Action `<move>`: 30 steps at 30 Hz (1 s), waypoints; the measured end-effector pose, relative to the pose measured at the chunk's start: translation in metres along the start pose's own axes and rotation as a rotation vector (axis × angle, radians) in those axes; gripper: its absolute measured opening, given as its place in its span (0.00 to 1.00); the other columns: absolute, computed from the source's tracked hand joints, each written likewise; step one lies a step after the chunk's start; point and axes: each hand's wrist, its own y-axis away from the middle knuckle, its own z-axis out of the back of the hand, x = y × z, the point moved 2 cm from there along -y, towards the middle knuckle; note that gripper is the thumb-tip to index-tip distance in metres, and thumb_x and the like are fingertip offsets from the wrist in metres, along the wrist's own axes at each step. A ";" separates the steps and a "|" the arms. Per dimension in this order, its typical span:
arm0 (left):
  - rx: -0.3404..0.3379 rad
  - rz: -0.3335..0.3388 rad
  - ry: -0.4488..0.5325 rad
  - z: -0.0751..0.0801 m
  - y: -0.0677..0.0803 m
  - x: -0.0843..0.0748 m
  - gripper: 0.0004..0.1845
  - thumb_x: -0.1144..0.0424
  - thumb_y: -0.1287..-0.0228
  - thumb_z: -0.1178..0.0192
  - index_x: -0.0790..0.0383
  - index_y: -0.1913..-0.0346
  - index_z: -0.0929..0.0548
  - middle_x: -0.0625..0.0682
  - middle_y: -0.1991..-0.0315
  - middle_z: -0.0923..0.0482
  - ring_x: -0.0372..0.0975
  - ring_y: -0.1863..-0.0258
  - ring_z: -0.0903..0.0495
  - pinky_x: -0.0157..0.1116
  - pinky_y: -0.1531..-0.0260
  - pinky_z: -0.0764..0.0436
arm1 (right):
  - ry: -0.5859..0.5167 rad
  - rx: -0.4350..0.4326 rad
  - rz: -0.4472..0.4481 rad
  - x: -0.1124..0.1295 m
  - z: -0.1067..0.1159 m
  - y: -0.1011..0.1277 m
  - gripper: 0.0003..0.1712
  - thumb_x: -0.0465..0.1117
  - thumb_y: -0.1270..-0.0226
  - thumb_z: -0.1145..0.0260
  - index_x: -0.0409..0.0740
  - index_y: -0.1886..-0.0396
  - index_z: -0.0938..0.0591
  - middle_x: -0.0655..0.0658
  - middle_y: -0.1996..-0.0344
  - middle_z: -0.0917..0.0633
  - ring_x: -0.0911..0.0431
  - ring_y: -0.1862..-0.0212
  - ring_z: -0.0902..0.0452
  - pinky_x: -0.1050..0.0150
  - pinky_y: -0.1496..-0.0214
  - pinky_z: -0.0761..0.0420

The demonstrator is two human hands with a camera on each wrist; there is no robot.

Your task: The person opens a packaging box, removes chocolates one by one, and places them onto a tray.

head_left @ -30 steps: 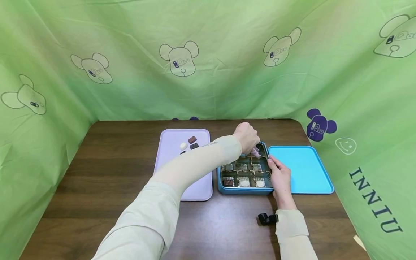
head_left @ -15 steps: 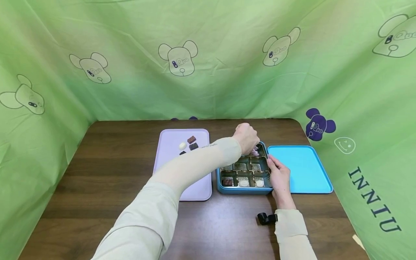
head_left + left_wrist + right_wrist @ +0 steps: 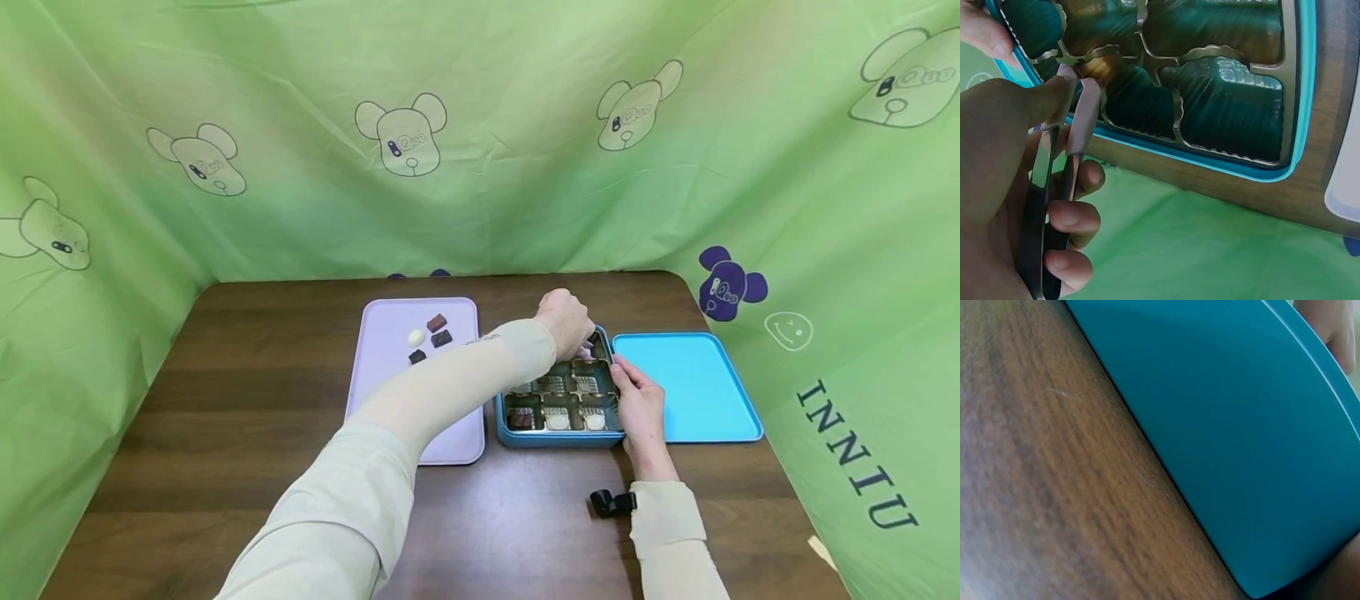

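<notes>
The person's left hand [image 3: 567, 321] reaches across to the far right corner of the blue tin [image 3: 558, 437], which sits in the middle of the brown desk [image 3: 247, 400]. Its fingers are curled round a pair of tweezers [image 3: 1063, 169], and in the left wrist view the pale tips rest at the scalloped edge of one of the tin's dark cups; I cannot tell whether anything sits between them. The right hand [image 3: 637, 408] grips the tin's right wall, thumb on the rim, fingers bent down the outside. Along the tin's near row lie a brown chocolate [image 3: 521, 420] and two pale ones [image 3: 556, 422]. Just right of the tin, touching it, lies the flat blue lid [image 3: 690, 387]. To the left is a lilac tray [image 3: 390, 400] with a white piece [image 3: 415, 337], a brown piece [image 3: 437, 322] and two dark pieces [image 3: 442, 338] near its far end. Green cloth printed with bears [image 3: 480, 133] hangs behind and on both sides.
</notes>
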 end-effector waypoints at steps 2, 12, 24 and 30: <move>-0.007 0.003 0.007 -0.001 0.001 0.000 0.20 0.39 0.22 0.56 0.40 0.48 0.14 0.39 0.52 0.16 0.35 0.64 0.21 0.37 0.73 0.25 | 0.000 0.005 0.003 0.000 -0.001 0.000 0.30 0.53 0.20 0.46 0.45 0.26 0.30 0.44 0.26 0.32 0.50 0.27 0.38 0.53 0.26 0.37; -0.029 -0.030 0.030 -0.003 0.009 0.003 0.19 0.43 0.20 0.55 0.39 0.44 0.15 0.40 0.48 0.16 0.35 0.52 0.17 0.35 0.54 0.21 | 0.012 0.011 -0.022 -0.001 0.000 0.001 0.30 0.53 0.19 0.47 0.46 0.25 0.31 0.45 0.25 0.33 0.50 0.25 0.40 0.52 0.25 0.39; -0.075 0.001 0.082 0.001 0.023 0.020 0.14 0.46 0.23 0.48 0.39 0.47 0.14 0.40 0.50 0.15 0.35 0.55 0.17 0.37 0.54 0.21 | 0.001 0.011 -0.030 0.002 -0.002 -0.003 0.29 0.53 0.19 0.47 0.47 0.25 0.31 0.45 0.25 0.32 0.51 0.26 0.39 0.53 0.25 0.39; -0.141 0.006 0.110 0.004 0.031 0.026 0.16 0.42 0.24 0.47 0.41 0.50 0.13 0.41 0.55 0.13 0.36 0.59 0.16 0.37 0.58 0.19 | -0.002 0.005 -0.029 0.000 -0.002 -0.003 0.29 0.53 0.19 0.47 0.47 0.25 0.30 0.46 0.25 0.32 0.52 0.26 0.39 0.54 0.25 0.39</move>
